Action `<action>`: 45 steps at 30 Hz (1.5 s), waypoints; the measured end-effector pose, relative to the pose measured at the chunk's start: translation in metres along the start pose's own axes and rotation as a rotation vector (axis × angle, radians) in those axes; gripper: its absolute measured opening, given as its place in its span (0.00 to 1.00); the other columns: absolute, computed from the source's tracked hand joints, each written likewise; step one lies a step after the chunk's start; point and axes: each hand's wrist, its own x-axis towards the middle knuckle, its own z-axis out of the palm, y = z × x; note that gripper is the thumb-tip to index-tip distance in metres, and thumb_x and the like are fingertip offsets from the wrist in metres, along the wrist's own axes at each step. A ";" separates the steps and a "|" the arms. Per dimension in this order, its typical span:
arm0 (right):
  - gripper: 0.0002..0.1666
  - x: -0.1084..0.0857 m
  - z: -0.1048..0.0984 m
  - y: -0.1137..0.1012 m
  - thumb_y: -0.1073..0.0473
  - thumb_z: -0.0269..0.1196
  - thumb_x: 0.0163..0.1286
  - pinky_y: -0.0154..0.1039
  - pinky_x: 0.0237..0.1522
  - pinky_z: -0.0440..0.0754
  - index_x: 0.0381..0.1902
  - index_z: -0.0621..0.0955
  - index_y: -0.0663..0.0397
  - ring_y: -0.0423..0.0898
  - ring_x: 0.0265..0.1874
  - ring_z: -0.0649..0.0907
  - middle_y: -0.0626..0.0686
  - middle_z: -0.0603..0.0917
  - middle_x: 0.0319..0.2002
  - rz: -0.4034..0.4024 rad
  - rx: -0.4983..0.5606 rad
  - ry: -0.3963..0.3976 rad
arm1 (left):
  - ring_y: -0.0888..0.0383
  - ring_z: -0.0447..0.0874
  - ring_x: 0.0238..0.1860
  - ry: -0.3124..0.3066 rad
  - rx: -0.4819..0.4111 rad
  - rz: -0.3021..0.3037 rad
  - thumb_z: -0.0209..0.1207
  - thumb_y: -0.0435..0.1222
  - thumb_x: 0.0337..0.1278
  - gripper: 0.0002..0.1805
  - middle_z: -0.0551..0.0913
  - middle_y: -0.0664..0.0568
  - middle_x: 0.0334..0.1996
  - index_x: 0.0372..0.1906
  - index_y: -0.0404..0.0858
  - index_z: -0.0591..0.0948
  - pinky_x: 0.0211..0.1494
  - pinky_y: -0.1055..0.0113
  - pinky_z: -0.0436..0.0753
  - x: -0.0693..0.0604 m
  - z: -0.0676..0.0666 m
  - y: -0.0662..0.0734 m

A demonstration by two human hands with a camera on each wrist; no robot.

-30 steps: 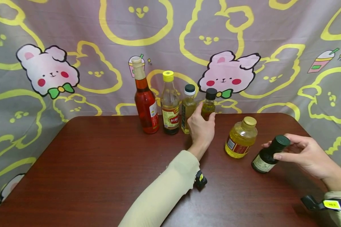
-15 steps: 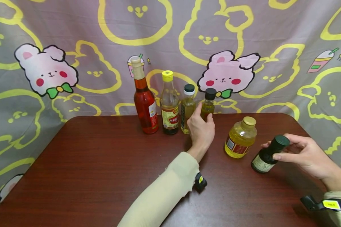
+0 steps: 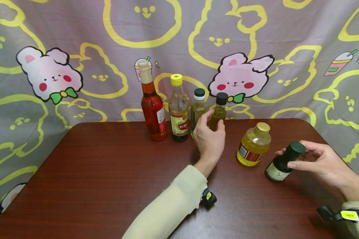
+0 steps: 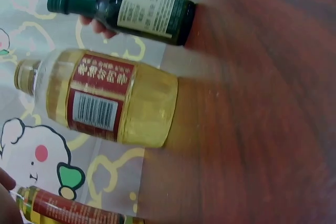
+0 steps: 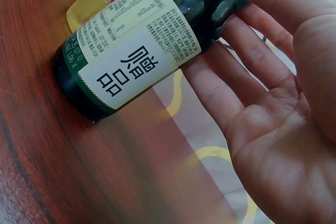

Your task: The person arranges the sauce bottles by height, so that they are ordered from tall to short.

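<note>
In the head view my right hand (image 3: 329,164) grips a small dark green bottle (image 3: 278,170) by its neck, thumb in front and fingers behind. The bottle leans toward that hand, its base at the tabletop. The right wrist view shows its pale label (image 5: 142,40). My left hand (image 3: 210,139) is at the back row, thumb and fingers spread loosely near a small black-capped oil bottle (image 3: 219,113). That bottle stands upright, its lower part hidden by the hand. Between the hands stands a round oil bottle (image 3: 252,146) with a gold cap.
Left of my left hand stand a dark-capped square bottle (image 3: 199,104), a yellow-capped bottle (image 3: 179,122) and a tall red bottle (image 3: 154,113). A patterned curtain (image 3: 107,33) hangs behind the brown table (image 3: 107,186).
My left hand has drawn slightly back and left, its fingers looser, and more of the black-capped bottle shows. My right hand and its green bottle stay in place.
</note>
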 end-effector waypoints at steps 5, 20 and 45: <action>0.25 0.000 0.002 -0.003 0.88 0.62 0.63 0.31 0.49 0.89 0.58 0.78 0.76 0.42 0.53 0.91 0.53 0.92 0.54 0.028 -0.062 0.019 | 0.55 0.88 0.52 0.026 -0.112 0.133 0.72 0.37 0.64 0.13 0.90 0.53 0.48 0.52 0.44 0.88 0.56 0.59 0.87 -0.008 -0.002 0.001; 0.25 0.000 0.007 -0.006 0.81 0.69 0.63 0.29 0.45 0.88 0.59 0.80 0.73 0.37 0.50 0.91 0.46 0.93 0.50 0.112 -0.301 0.109 | 0.68 0.83 0.63 -0.560 -0.097 0.033 0.79 0.46 0.55 0.33 0.87 0.61 0.63 0.67 0.52 0.82 0.68 0.69 0.82 -0.029 0.009 0.004; 0.28 0.000 0.006 0.000 0.89 0.63 0.60 0.29 0.50 0.88 0.59 0.79 0.76 0.41 0.53 0.91 0.53 0.93 0.53 0.045 -0.044 0.060 | 0.67 0.84 0.60 -0.668 0.148 0.048 0.80 0.48 0.52 0.40 0.86 0.63 0.64 0.72 0.53 0.78 0.63 0.72 0.83 -0.033 0.014 0.008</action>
